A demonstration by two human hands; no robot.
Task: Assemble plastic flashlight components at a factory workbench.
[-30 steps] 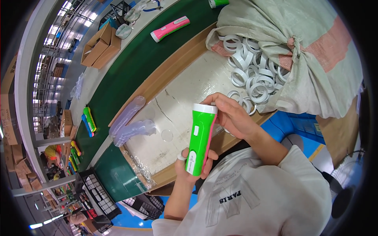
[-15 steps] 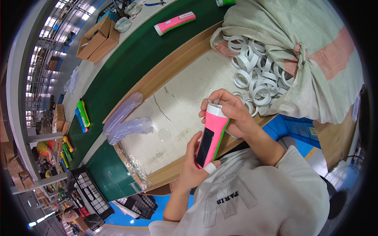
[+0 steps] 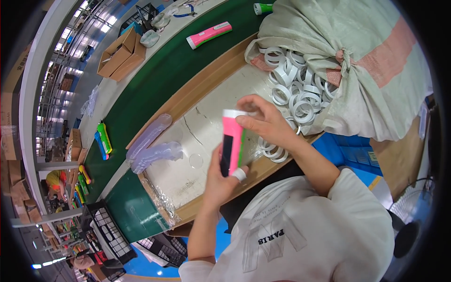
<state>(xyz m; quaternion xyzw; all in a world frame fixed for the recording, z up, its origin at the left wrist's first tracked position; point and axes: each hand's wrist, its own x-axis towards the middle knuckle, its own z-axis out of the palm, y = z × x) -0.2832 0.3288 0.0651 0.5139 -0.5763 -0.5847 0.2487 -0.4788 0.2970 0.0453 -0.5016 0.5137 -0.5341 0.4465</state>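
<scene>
Left hand (image 3: 220, 181) grip clenched around lower body of the pink flashlight (image 3: 232, 145), held upright over the surface (image 3: 206, 117) (dark strip faces camera). Right hand (image 3: 265, 123) grip pinched on the flashlight's white head ring (image 3: 233, 113). Loose white rings (image 3: 296, 91) lie just right of the flashlight, spilling from the cloth sack (image 3: 357, 56). Clear plastic sleeves (image 3: 152, 148) lie left of it.

Upright pink flashlight (image 3: 232, 144), white ring on top.

Head-worn fisheye — steeply down, close over workbench (image 3: 197, 94)
</scene>
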